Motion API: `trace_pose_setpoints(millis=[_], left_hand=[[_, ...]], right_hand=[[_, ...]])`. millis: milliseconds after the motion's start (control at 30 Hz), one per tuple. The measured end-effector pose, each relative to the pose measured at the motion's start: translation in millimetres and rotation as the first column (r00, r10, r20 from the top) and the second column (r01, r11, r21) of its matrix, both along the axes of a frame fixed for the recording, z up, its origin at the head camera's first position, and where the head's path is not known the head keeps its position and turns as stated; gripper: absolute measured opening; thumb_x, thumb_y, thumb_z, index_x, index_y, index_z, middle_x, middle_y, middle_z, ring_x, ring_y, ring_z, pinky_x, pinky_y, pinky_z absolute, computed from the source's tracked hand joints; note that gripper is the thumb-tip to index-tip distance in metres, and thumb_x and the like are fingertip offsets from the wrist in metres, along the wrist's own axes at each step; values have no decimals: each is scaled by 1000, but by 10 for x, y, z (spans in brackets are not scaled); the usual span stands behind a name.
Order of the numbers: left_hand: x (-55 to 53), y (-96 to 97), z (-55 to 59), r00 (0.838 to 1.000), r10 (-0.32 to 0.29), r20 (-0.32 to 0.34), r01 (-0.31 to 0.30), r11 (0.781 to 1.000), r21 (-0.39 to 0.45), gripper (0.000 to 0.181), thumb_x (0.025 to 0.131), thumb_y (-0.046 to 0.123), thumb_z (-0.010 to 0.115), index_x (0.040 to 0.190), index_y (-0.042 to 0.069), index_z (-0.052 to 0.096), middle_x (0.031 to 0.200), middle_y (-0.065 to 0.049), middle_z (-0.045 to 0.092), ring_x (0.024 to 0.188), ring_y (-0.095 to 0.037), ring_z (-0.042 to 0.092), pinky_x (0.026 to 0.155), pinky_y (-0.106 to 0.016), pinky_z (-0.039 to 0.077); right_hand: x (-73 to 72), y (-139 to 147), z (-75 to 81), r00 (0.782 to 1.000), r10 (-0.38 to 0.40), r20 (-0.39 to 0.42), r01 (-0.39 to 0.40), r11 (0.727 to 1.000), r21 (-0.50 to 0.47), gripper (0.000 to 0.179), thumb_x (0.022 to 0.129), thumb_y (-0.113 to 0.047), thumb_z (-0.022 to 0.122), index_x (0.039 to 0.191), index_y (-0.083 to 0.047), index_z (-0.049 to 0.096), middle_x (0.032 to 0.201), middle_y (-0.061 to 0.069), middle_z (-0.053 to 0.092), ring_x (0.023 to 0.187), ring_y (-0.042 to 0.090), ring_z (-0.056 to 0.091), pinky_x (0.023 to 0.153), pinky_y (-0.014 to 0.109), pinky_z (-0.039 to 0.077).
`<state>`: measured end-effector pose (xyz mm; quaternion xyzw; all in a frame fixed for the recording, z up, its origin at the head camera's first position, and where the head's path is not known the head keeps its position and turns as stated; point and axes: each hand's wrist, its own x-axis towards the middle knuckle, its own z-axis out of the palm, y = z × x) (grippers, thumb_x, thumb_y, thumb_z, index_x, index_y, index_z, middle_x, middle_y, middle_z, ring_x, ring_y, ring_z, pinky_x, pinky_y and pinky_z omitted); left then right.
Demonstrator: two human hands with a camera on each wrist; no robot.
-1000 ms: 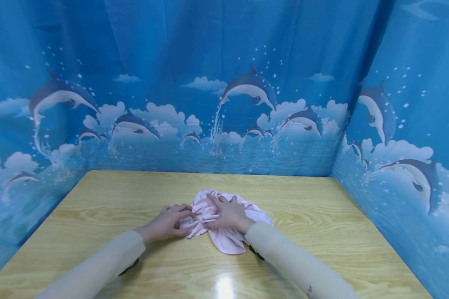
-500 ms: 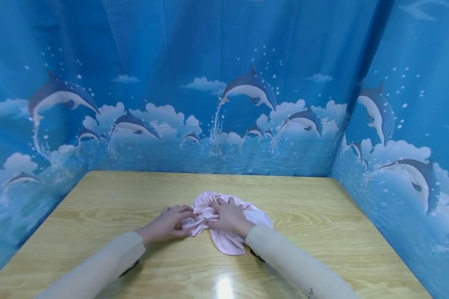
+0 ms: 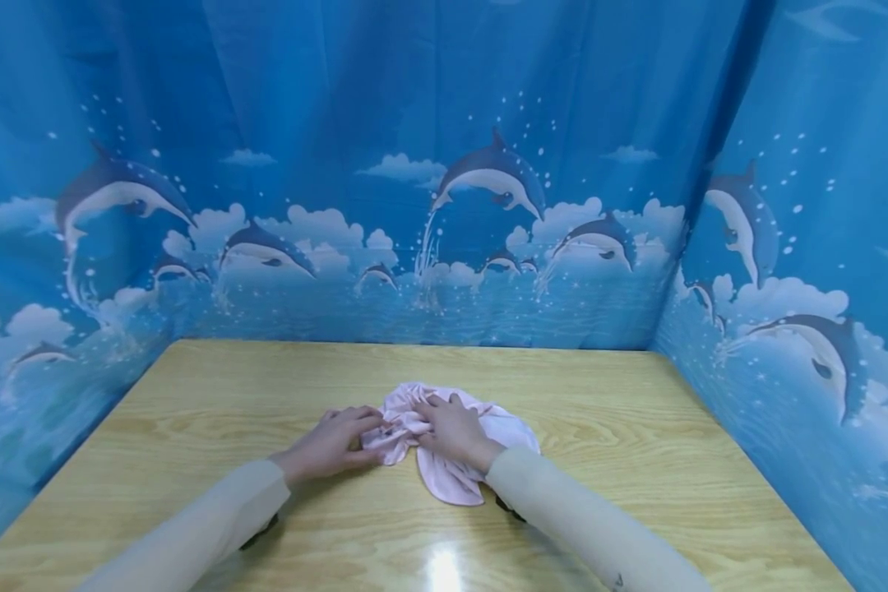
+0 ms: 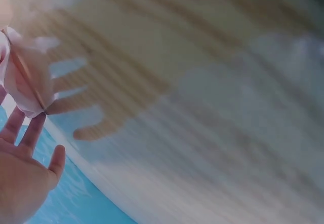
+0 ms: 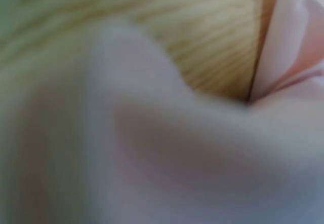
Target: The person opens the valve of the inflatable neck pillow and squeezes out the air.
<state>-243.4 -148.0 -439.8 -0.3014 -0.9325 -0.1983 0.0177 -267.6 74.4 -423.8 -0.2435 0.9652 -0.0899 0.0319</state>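
Note:
A crumpled pale pink cloth lies on the wooden table, its folds gathered near the middle. My right hand rests over it, fingers apart and slightly bent on the folds. At the cloth's left end is my left hand, its fingertips touching the edge with thumb and fingers apart. The left wrist view catches the left hand with extended fingers meeting the pink fabric. A blurred pale shape fills much of the right wrist view, beside the pink fabric; the right fingertips cannot be made out there.
The wood-grain table reaches back to a blue curtain printed with dolphins and clouds. Another curtain side borders the table on the right. Light sleeves cover both forearms, and a bright reflection shows near the front.
My right hand's fingers have drawn in a little over the folds. The cloth's left end has shifted slightly right and bunched, while the left hand has followed very slightly.

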Motion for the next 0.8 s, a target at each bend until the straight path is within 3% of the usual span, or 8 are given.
trace_pose_setpoints(millis=[333,533,800], left_hand=[[-14,96,-1,994,90,-54,-89,996,16,43,80,39,67,114,13,61,117,-5,59,108,-23,55,89,-49,37],[-18,103,-9,992,69,-104,-70,998,-3,40,80,38,68,112,15,62,114,-3,60,105,-22,56,88,-48,39],[-19,99,-2,995,64,-77,-64,998,-5,39,79,35,69,113,19,61,113,1,59,106,-20,56,88,-48,38]], right_hand=[[9,5,-21,999,15,-34,-15,1000,-1,53,85,-37,59,134,-22,45,141,7,42,123,43,39,91,60,38],[17,25,-8,1000,11,-22,-11,1000,8,54,83,-39,58,133,-22,45,140,9,41,120,42,40,90,59,38],[41,87,36,1000,26,3,-25,998,-52,72,81,-45,58,143,-24,29,145,12,30,120,42,40,92,59,35]])
